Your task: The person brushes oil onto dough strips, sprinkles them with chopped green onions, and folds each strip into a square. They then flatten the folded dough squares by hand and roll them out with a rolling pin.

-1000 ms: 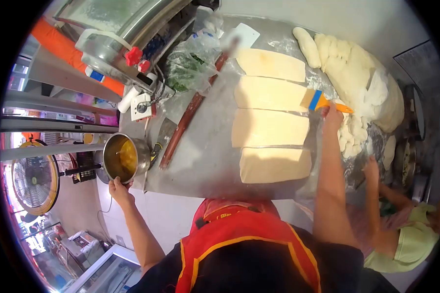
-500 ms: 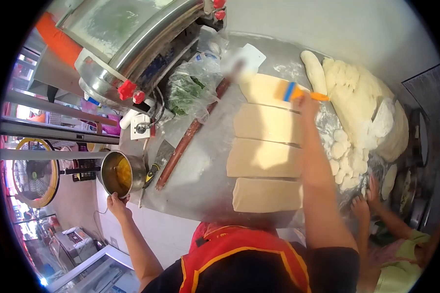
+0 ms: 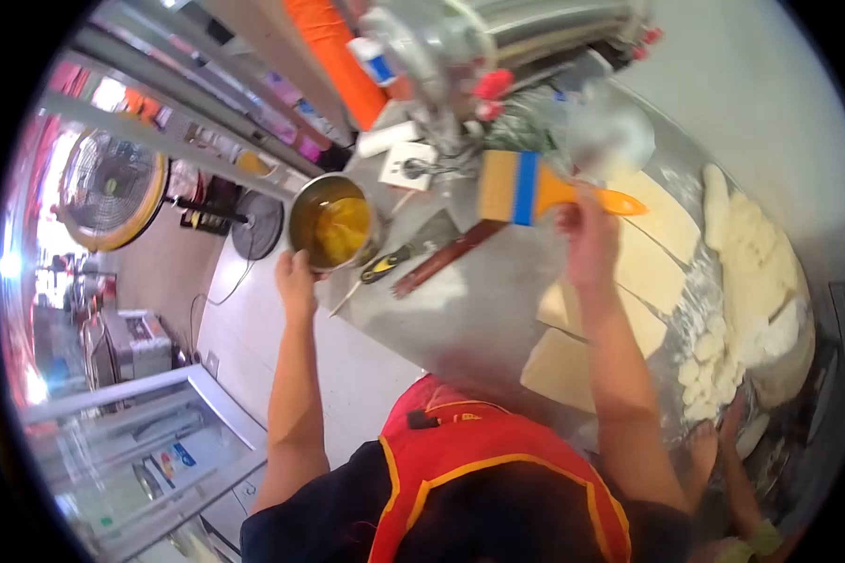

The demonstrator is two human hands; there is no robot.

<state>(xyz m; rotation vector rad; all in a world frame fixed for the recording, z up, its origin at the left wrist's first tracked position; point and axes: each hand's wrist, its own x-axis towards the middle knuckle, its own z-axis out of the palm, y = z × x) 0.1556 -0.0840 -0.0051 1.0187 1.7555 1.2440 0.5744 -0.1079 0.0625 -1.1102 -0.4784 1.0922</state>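
My left hand (image 3: 298, 278) grips the near rim of a metal pot (image 3: 374, 211) with yellow liquid (image 3: 341, 228) inside. It holds the pot beside the table's left edge. In my right hand (image 3: 589, 230) is a wide pastry brush (image 3: 530, 192) with an orange handle and a blue band, raised above the table with its bristles pointing left. Flat dough sheets (image 3: 650, 267) lie in a row below my right forearm, which partly covers them.
A dark red rolling pin (image 3: 449, 260) and a scraper (image 3: 385, 266) lie on the table (image 3: 469, 324). Behind are a socket block (image 3: 408, 167) and a metal machine (image 3: 554, 33). A large dough mass (image 3: 756, 263) and small dough pieces (image 3: 704, 371) lie right, near another person's hands (image 3: 709, 446).
The view has turned left. My right hand has lifted the brush off the far dough sheet and brought it left, nearer the pot. My left hand still holds the pot.
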